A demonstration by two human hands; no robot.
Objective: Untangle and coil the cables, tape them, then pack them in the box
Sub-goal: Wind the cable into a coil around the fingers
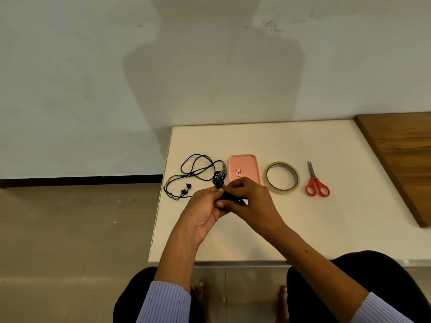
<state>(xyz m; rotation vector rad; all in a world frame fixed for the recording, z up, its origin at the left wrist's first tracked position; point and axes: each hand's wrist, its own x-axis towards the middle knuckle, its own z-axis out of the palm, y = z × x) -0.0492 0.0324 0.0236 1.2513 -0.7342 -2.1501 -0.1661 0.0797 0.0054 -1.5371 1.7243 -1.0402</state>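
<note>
White table [303, 229] against a pale wall. At frame center, the left hand [205, 210] and right hand [249, 201] each pinch a bundled black cable [220, 179], seemingly partly coiled. Earphones [186, 188] lie left; pink box [242, 169], tape roll [282, 178] and red scissors [317, 183] sit right.

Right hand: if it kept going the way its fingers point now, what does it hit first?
The right hand points left, toward the left hand, with the black cable bundle pinched between them. It would likely meet the left hand's fingers first; beyond lie the loose earphones. Depth is unclear from one view.
</note>
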